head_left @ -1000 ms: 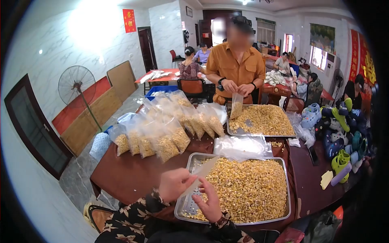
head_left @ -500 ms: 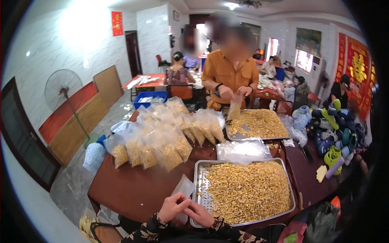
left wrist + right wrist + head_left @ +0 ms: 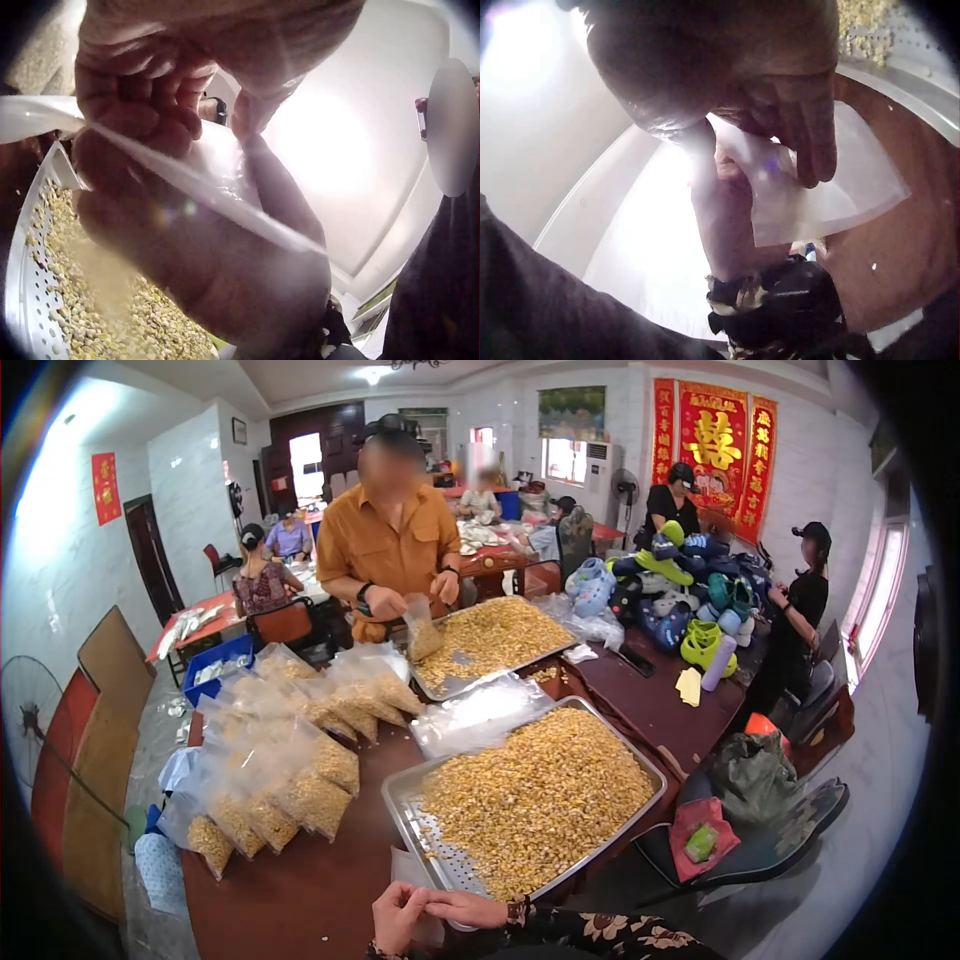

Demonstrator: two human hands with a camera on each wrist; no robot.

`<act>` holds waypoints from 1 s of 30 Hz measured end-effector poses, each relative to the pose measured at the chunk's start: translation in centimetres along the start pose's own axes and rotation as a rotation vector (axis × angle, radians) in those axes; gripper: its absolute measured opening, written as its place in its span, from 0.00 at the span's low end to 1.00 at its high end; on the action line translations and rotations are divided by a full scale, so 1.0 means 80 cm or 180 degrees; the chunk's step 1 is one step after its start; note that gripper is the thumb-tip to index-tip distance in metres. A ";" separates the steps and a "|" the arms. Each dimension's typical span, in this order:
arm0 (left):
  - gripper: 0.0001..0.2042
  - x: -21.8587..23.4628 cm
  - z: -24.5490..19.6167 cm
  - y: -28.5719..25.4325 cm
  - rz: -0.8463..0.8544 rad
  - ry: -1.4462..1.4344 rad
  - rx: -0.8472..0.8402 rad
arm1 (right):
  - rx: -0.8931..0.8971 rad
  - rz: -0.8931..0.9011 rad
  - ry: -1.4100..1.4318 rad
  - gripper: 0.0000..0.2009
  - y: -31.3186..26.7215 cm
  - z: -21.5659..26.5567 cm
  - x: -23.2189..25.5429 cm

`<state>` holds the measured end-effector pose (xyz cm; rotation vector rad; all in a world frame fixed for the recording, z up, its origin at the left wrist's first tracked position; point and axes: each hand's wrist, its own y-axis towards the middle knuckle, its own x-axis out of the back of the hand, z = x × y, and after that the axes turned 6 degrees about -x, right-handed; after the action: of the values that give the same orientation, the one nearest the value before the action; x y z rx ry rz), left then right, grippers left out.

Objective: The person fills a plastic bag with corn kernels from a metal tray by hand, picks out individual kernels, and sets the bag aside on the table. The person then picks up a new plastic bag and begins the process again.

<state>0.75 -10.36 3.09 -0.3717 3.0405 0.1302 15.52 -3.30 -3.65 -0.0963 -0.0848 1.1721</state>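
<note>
Low in the head view, my left hand (image 3: 398, 916) and right hand (image 3: 466, 908) meet at the near left corner of a metal tray (image 3: 656, 788) heaped with yellow corn kernels (image 3: 540, 800). Between them is a flat, translucent plastic bag (image 3: 855, 180) with no kernels visible inside. The left wrist view shows its edge running across both hands, with my left fingers curled at it. From the right wrist, my right thumb and fingers pinch the bag near its top, and its lower part hangs over the brown tablecloth.
Filled bags (image 3: 320, 790) crowd the table's left side. Behind my tray lies a stack of flat bags (image 3: 480, 712). Across the table, a person in an orange shirt (image 3: 390, 545) holds a part-filled bag (image 3: 424, 635) by a second corn tray (image 3: 490, 635). Clogs (image 3: 665, 595) pile up at right.
My hands have come together and lowered the bag from above the tray to its near left corner. The head view has turned right.
</note>
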 end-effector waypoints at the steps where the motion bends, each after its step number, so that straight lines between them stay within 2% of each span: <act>1: 0.07 -0.006 -0.008 0.000 0.0009 0.0003 0.0028 | 0.0002 0.0045 0.0128 0.22 -0.003 0.001 0.004; 7: 0.08 -0.038 -0.016 -0.009 -0.0309 0.0078 -0.0008 | 0.0130 0.0425 0.0935 0.24 -0.011 0.010 0.029; 11: 0.09 -0.081 -0.033 -0.017 -0.0687 -0.0035 0.0084 | -0.0377 0.0637 0.0994 0.27 -0.042 0.043 0.060; 13: 0.10 -0.105 -0.036 -0.018 -0.0803 0.0015 0.0031 | -0.0323 0.0777 0.0871 0.27 -0.047 0.029 0.077; 15: 0.09 -0.121 -0.034 -0.017 -0.0960 -0.0163 -0.0087 | -0.0534 0.0939 0.1409 0.28 -0.058 0.041 0.089; 19: 0.09 -0.142 -0.038 -0.015 -0.1126 -0.0002 -0.0183 | -0.0334 0.0987 0.1635 0.28 -0.061 0.040 0.095; 21: 0.09 -0.145 -0.039 -0.013 -0.1033 0.0314 -0.0338 | 0.0143 0.0996 0.1098 0.28 -0.064 0.051 0.100; 25: 0.09 -0.154 -0.029 -0.016 -0.1197 0.0247 -0.0256 | -0.0030 0.1030 0.1350 0.28 -0.062 0.030 0.103; 27: 0.09 -0.155 -0.019 -0.017 -0.1211 0.0389 -0.0424 | -0.0052 0.1059 0.1475 0.28 -0.063 0.021 0.103; 30: 0.09 -0.166 -0.032 -0.022 -0.1180 0.0328 -0.0429 | -0.0120 0.1055 0.1801 0.27 -0.077 0.025 0.102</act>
<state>13.88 -9.17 6.66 -0.9692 3.0028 0.3003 24.08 1.93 -0.81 -0.4852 0.4228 1.4331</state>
